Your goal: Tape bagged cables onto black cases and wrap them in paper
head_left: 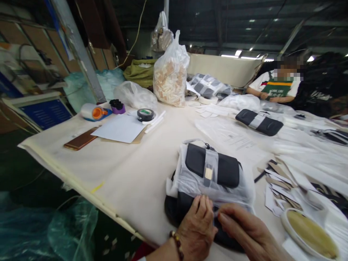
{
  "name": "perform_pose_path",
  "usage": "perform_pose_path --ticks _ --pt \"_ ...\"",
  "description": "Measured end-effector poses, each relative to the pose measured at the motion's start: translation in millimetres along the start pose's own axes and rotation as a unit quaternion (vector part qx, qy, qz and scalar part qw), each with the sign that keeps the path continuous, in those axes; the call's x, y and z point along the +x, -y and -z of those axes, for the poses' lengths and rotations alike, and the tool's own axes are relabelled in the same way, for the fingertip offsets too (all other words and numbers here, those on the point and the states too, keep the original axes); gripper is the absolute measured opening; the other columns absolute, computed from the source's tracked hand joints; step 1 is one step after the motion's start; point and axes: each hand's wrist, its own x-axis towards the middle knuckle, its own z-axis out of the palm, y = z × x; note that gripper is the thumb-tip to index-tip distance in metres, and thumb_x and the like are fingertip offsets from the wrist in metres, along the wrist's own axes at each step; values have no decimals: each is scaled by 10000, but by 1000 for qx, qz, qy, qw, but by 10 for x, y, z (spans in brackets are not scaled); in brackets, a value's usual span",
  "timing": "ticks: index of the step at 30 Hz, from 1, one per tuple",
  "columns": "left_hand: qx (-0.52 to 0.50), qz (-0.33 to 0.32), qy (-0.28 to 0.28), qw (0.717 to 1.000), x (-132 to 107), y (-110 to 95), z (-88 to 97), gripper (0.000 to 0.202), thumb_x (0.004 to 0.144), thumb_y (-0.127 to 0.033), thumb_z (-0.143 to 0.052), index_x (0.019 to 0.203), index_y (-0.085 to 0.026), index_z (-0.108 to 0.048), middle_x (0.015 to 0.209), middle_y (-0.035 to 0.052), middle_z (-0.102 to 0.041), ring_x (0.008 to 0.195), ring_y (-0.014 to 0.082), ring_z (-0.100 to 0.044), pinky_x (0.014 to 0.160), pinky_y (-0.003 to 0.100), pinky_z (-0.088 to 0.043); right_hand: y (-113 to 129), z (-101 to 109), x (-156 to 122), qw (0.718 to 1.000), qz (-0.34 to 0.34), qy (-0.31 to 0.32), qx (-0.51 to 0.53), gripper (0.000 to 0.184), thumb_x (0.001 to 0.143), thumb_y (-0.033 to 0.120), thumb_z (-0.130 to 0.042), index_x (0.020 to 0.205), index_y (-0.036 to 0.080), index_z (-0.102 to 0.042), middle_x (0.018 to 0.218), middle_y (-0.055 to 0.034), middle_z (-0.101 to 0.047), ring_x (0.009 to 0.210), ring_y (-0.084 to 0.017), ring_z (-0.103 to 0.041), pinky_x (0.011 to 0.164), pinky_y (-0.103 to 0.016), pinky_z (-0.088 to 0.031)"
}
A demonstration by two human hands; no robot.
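Observation:
A black bag [174, 210] lies on the table in front of me, partly covered by translucent plastic wrap [190, 185]. On top sits a padded black panel [231, 170] with a clear band and a small beige label across it. My left hand [197, 228], with a beaded bracelet at the wrist, has its fingers bent together on the lower edge of the wrap. Beside it, my right hand [244, 226] pinches at that same edge, thumb against forefinger. The exact bit between the right fingertips is mostly hidden.
Loose strips [280, 185] and a round yellowish dish [310, 232] lie at right. Another banded black piece [259, 122] is farther back. White paper [119, 127], a brown phone-like slab [80, 139] and tape [145, 114] are at left. A co-worker [280, 87] stands across the table.

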Motion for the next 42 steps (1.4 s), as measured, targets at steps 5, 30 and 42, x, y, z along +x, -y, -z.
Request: perform_pose_path --ticks 5,30,42 --pt "-25 25 16 999 41 -18 -15 590 815 -484 -558 1213 -49 -521 1184 102 -596 1149 259 -482 1004 355 -327 -43 -235 506 998 -34 17 -50 324 824 451 -428 634 204 -516 612 15 -494 605 -141 -476 558 -233 -397" --pt "-70 5 126 990 63 27 110 551 869 -429 -497 1266 -48 -477 1284 129 -521 1195 284 -450 1039 405 -307 -23 -352 783 958 -146 -54 -242 447 740 542 -557 469 204 -452 456 15 -492 482 -128 -451 475 -244 -286" --pt "-72 25 90 993 -44 54 17 595 841 -430 -536 1240 5 -465 1248 189 -537 1216 287 -441 1017 406 -377 126 -336 779 952 -190 -38 -238 350 761 214 -584 418 201 -512 404 10 -523 458 -137 -537 502 -238 -341"
